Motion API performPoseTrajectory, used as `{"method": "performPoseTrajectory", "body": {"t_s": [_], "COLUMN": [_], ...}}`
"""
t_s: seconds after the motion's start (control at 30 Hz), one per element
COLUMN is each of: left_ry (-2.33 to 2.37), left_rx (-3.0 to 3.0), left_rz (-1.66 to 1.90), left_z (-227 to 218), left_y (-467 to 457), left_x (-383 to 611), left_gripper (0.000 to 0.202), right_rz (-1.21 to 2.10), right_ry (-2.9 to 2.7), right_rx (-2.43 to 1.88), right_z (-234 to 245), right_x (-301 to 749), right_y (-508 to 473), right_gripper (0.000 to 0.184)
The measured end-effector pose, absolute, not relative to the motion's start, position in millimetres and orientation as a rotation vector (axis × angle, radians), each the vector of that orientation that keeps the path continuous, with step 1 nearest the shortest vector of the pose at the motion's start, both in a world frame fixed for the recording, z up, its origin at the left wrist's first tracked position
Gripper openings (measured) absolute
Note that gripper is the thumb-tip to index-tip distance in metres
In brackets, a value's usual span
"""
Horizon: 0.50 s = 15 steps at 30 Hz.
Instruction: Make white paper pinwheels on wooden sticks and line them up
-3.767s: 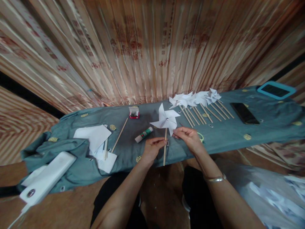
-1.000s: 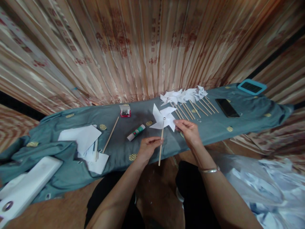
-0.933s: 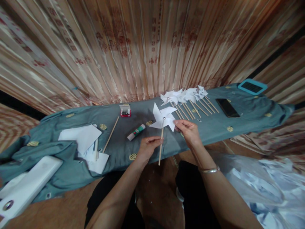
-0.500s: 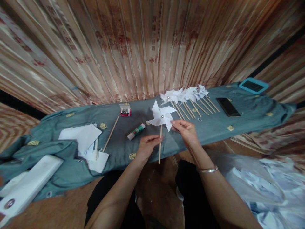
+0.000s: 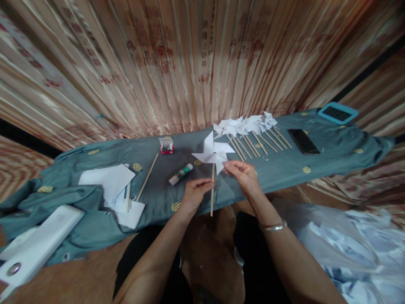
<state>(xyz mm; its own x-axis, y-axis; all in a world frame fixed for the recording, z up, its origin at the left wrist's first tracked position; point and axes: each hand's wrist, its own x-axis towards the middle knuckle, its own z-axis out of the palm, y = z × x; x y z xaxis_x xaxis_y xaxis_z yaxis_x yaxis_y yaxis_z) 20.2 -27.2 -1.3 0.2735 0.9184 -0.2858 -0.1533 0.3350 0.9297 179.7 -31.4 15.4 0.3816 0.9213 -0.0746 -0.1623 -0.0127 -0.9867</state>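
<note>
Left hand (image 5: 196,193) pinches a paper pinwheel (image 5: 214,155) by its wooden stick (image 5: 211,202), likely leaving the blades (image 5: 209,144) free; right hand (image 5: 243,175), fingers bent, touches one, grip unclear.

This is looking like a room in a home: flower-patterned curtains (image 5: 186,63) are hanging behind the far edge of the cloth-draped tabletop (image 5: 278,171).

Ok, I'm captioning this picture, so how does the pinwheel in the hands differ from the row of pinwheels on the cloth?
The held pinwheel is gripped by the left hand, with the right hand at a blade; the pinwheel row lies on the cloth, untouched. The held pinwheel's blades spread clear; in the pinwheel row, heads overlap. Both have white paper blades and pale sticks.
</note>
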Motion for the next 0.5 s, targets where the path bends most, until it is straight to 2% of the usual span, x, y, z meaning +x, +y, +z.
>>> {"method": "performPoseTrajectory", "body": {"t_s": [0.5], "left_ry": [1.018], "left_rx": [0.952], "left_rz": [0.887], "left_z": [1.4], "left_y": [-27.5], "left_x": [19.6], "left_gripper": [0.022], "right_rz": [1.041], "right_ry": [-0.855], "right_rx": [-1.309], "right_z": [17.6], "right_x": [170.5], "right_y": [-32.0], "right_gripper": [0.037]}}
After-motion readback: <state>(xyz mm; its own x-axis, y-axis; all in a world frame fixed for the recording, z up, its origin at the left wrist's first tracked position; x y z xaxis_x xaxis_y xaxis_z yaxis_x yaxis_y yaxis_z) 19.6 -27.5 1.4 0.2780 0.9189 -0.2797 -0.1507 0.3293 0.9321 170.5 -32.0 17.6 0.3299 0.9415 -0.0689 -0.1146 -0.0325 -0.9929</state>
